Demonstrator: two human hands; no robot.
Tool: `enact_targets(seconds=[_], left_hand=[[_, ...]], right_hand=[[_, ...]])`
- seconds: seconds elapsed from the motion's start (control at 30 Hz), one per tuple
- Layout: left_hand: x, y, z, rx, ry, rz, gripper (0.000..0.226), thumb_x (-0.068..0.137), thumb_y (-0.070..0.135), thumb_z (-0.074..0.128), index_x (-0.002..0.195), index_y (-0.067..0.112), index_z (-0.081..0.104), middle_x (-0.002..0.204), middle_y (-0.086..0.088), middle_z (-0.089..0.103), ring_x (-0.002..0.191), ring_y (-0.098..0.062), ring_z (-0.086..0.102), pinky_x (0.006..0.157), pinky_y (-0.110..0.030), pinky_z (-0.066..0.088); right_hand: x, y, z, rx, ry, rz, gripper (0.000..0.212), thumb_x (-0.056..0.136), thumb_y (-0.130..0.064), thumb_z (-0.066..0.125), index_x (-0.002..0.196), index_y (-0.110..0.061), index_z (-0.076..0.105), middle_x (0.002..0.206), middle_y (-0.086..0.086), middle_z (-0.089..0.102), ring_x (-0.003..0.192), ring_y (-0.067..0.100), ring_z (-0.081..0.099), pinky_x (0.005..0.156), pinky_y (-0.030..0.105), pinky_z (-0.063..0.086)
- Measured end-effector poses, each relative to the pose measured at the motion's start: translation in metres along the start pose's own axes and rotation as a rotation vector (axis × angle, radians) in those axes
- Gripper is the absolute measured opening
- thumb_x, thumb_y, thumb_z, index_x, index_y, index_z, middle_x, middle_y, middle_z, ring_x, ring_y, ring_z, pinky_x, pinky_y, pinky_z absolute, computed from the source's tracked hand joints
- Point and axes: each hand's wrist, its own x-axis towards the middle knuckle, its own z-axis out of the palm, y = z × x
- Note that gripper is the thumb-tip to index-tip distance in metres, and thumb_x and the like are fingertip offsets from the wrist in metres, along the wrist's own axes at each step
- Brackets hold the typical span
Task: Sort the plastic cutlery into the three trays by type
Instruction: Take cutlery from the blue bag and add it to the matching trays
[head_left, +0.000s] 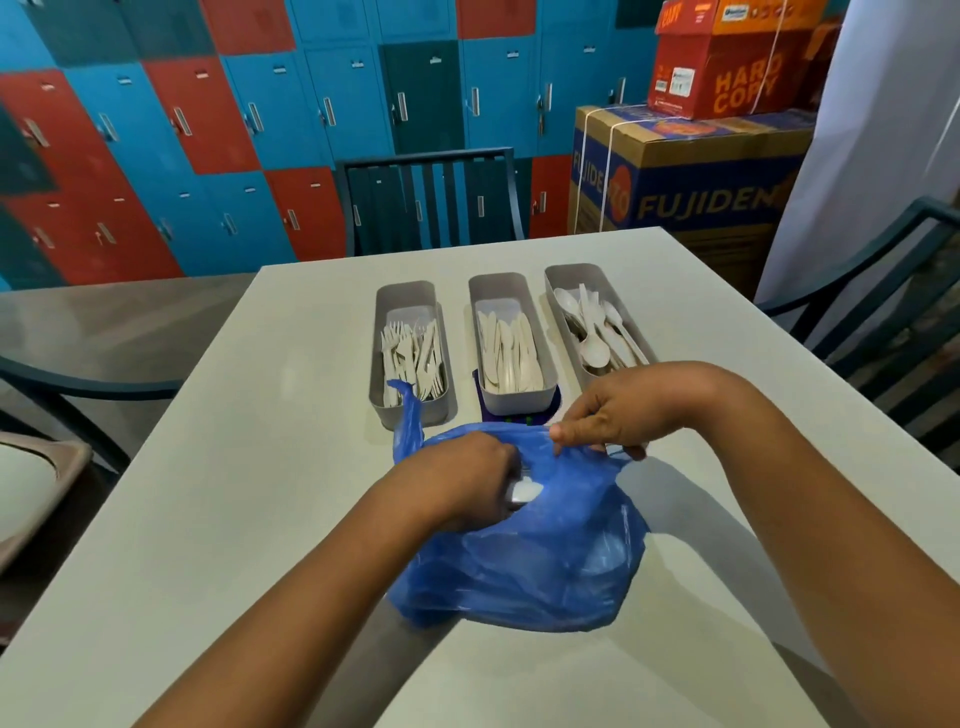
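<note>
Two bare forearms, left hand (457, 480), right hand (618, 410), no sleeves.

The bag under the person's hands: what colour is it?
Blue, a thin see-through plastic bag, shown in the head view.

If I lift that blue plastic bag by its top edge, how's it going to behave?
The blue bag will probably be floppy: its thin film is crumpled and sags on the table. It likely feels light, though cutlery seems to show faintly through it. It may slip, so the right hand pinching the rim seems wise while the left hand reaches in.
</note>
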Motion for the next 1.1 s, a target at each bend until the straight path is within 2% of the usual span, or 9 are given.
enact_targets(seconds=[0.07,0.27,0.43,0.53,0.67,0.77,0.87,0.97,1.1], left_hand=[[-0.001,-0.001,0.002,-0.033,0.007,0.019,0.033,0.091,0.033,0.051,0.119,0.016,0.053,0.121,-0.006,0.054,0.106,-0.025,0.055,0.086,-0.036,0.047],[-0.004,0.001,0.004,-0.088,0.039,-0.033,0.034,0.088,0.036,0.058,0.117,0.019,0.051,0.117,-0.006,0.056,0.101,-0.025,0.057,0.075,-0.032,0.045],[-0.013,-0.008,-0.003,-0.256,0.098,-0.052,0.015,0.086,0.033,0.062,0.092,0.02,0.06,0.089,-0.002,0.059,0.077,-0.018,0.054,0.066,-0.025,0.04],[-0.018,-0.019,-0.006,-0.423,0.115,-0.077,0.009,0.084,0.023,0.063,0.087,0.026,0.055,0.077,0.006,0.057,0.074,-0.014,0.054,0.065,-0.023,0.04],[-0.025,-0.031,-0.014,-0.668,0.198,-0.042,0.013,0.075,0.024,0.062,0.086,0.019,0.058,0.077,0.0,0.061,0.073,-0.015,0.056,0.069,-0.029,0.047],[-0.031,-0.027,-0.027,-0.92,0.32,0.013,0.015,0.08,0.009,0.067,0.092,0.005,0.058,0.074,-0.004,0.063,0.065,-0.009,0.058,0.065,-0.024,0.051],[-0.029,-0.023,-0.042,-1.245,0.481,0.002,0.01,0.084,-0.003,0.06,0.08,0.006,0.06,0.056,0.0,0.061,0.051,-0.009,0.058,0.053,-0.021,0.051],[-0.024,-0.021,-0.056,-1.587,0.599,-0.016,0.017,0.086,-0.005,0.051,0.077,0.005,0.061,0.055,-0.004,0.058,0.05,-0.013,0.056,0.057,-0.029,0.052],[-0.014,-0.019,-0.069,-1.943,0.664,-0.062,0.015,0.089,0.002,0.053,0.082,0.011,0.063,0.066,-0.001,0.059,0.062,-0.011,0.057,0.059,-0.028,0.056]], right_hand=[[0.002,0.002,0.0,0.015,-0.015,0.038,0.035,0.092,-0.055,0.04,0.109,-0.031,0.061,0.096,-0.002,0.061,0.071,0.017,0.058,0.066,0.02,0.045],[0.012,0.004,0.007,0.037,0.017,0.129,0.05,0.086,-0.046,0.061,0.133,-0.033,0.051,0.088,-0.004,0.061,0.084,0.012,0.062,0.061,0.016,0.045],[0.014,0.012,0.007,-0.028,0.065,0.131,0.041,0.085,-0.019,0.066,0.125,-0.03,0.061,0.105,-0.005,0.056,0.095,0.014,0.053,0.081,0.024,0.045],[0.014,0.024,0.001,-0.04,0.095,0.147,0.026,0.085,-0.016,0.063,0.11,-0.018,0.071,0.101,0.004,0.066,0.084,0.016,0.053,0.072,0.024,0.044],[0.02,0.035,-0.002,-0.151,0.077,0.2,0.029,0.085,-0.013,0.058,0.11,-0.002,0.068,0.084,0.007,0.059,0.07,0.018,0.05,0.06,0.021,0.041],[0.017,0.033,-0.005,0.063,0.074,0.024,0.034,0.084,-0.01,0.062,0.115,-0.023,0.065,0.099,-0.001,0.064,0.088,0.017,0.059,0.075,0.023,0.051],[0.009,0.02,-0.007,0.243,0.184,-0.225,0.05,0.077,-0.001,0.063,0.114,-0.035,0.059,0.097,-0.013,0.058,0.088,0.008,0.055,0.069,0.01,0.044],[0.01,0.004,-0.002,0.455,0.241,-0.404,0.059,0.057,-0.011,0.053,0.111,-0.035,0.057,0.116,-0.004,0.058,0.103,0.01,0.055,0.078,0.015,0.048],[0.02,-0.02,0.006,0.788,0.364,-0.551,0.027,0.077,-0.026,0.05,0.102,-0.025,0.061,0.101,0.002,0.06,0.081,0.01,0.057,0.074,0.019,0.048]])
